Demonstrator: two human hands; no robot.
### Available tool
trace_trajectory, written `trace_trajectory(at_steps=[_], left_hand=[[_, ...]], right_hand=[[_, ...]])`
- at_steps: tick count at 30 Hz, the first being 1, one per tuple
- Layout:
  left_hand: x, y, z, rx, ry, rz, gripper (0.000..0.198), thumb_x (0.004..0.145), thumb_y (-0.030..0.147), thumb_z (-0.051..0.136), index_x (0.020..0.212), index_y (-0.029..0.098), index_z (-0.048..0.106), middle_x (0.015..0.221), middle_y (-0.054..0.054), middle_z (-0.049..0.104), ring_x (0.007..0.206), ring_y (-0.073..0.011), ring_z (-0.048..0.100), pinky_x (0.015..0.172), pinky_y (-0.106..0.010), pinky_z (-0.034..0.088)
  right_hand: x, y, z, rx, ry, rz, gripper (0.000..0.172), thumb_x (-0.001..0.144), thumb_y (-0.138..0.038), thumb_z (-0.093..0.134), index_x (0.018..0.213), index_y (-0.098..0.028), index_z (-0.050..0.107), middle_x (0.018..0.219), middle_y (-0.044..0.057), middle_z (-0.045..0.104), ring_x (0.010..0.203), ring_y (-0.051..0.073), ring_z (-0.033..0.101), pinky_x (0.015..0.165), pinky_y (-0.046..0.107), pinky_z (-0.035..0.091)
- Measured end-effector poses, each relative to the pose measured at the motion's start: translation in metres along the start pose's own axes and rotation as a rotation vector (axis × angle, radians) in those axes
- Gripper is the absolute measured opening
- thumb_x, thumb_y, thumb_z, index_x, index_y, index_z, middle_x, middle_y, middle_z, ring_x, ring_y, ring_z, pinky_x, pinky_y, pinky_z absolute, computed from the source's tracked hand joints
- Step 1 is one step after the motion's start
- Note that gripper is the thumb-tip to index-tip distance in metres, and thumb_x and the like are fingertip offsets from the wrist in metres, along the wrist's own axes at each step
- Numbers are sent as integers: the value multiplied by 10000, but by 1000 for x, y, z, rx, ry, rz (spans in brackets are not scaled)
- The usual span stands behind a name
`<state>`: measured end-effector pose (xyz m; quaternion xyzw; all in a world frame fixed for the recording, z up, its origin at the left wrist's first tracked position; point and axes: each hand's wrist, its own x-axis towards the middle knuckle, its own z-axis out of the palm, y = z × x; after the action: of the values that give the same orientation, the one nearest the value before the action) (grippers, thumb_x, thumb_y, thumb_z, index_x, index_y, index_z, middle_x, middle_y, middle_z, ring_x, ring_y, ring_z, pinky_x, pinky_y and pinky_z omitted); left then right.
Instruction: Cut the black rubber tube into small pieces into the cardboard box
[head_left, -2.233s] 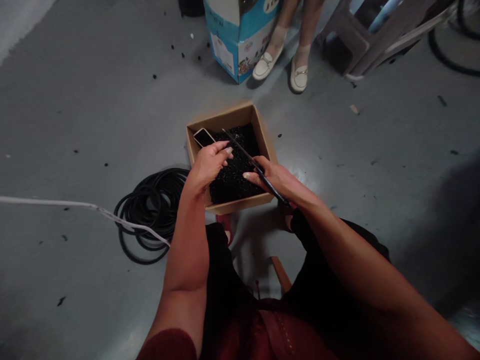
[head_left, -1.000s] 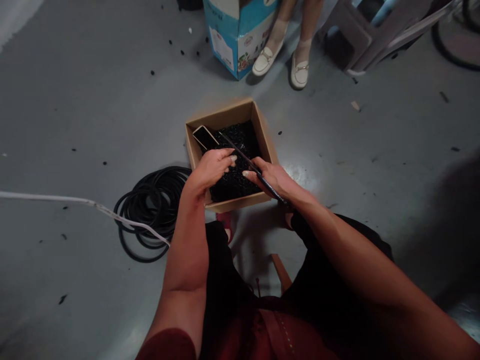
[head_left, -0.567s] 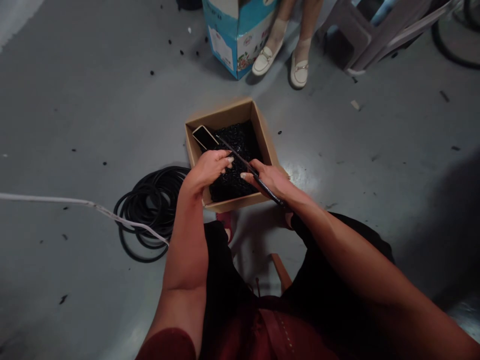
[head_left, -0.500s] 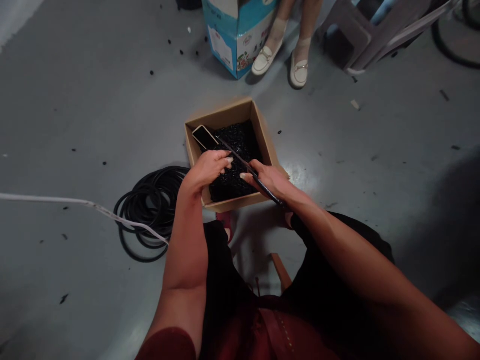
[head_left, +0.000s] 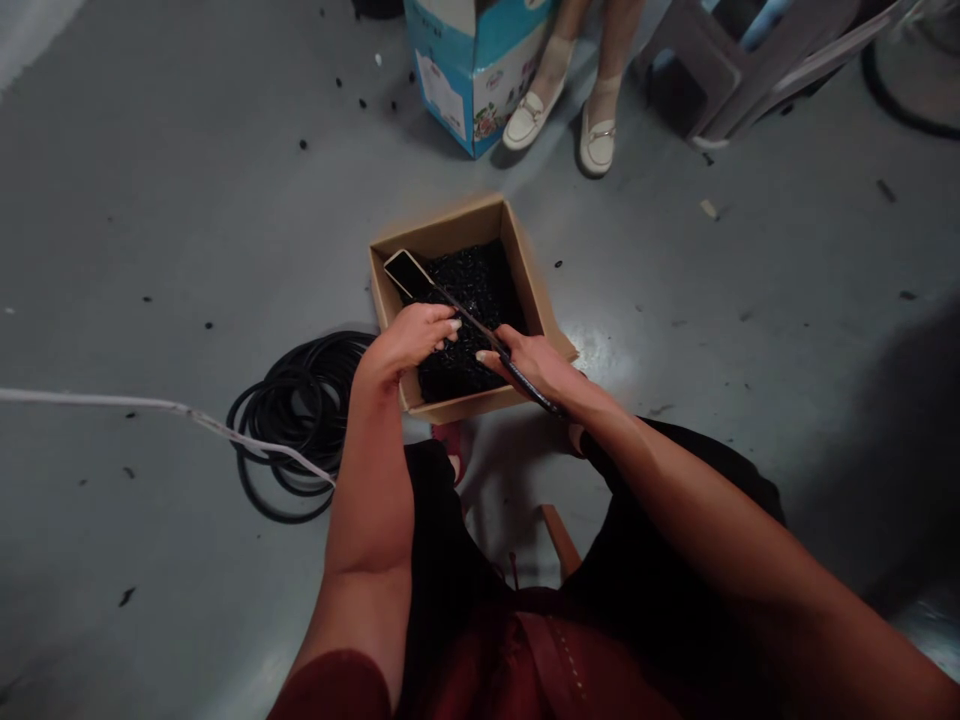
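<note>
Right hand [head_left: 536, 368] grip closed round the black tube [head_left: 469, 322], slanting over the cardboard box [head_left: 536, 290] | left hand [head_left: 405, 340] curled beside it, I cannot tell its grip | risk: tube tip near phone [head_left: 407, 272] could knock it; a jerk may flick black bits [head_left: 484, 290] onto floor [head_left: 675, 300]

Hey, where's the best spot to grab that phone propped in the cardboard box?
Probably its raised upper end, pinched across the two long edges, coming from above. The phone leans tilted in the far left corner of the cardboard box, lower end toward the black pieces, so the top is freest.
</note>
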<state>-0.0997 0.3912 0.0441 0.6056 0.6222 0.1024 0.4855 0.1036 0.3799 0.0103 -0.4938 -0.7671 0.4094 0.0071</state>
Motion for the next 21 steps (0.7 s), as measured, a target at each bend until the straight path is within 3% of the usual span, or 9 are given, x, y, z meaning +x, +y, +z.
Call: trace_trajectory(at_steps=[9,14,21], left_hand=[[1,-2,-1,-12,-25,11,209,831,248,471,737,133,618,700,-17,577,595,-98,469,622,-248,381],[1,0,4,-105,17,10,290,830,228,460,985,112,676,820,-36,624,644,-95,485,642,-235,408],[0,18,19,-130,56,66,512,828,205,479,1333,142,538,1179,-91,589,811,-113,542,742,-246,461]], right_hand=[[3,2,3,-17,0,57,366,884,-567,410,928,-227,537,721,57,606,690,226,573,572,270,310],[4,3,-8,67,76,94,368,871,-568,433,930,-224,549,727,50,607,681,217,563,580,278,340],[4,5,-15,458,249,72,341,810,-503,552,983,-215,493,763,16,584,706,181,566,616,291,429]])
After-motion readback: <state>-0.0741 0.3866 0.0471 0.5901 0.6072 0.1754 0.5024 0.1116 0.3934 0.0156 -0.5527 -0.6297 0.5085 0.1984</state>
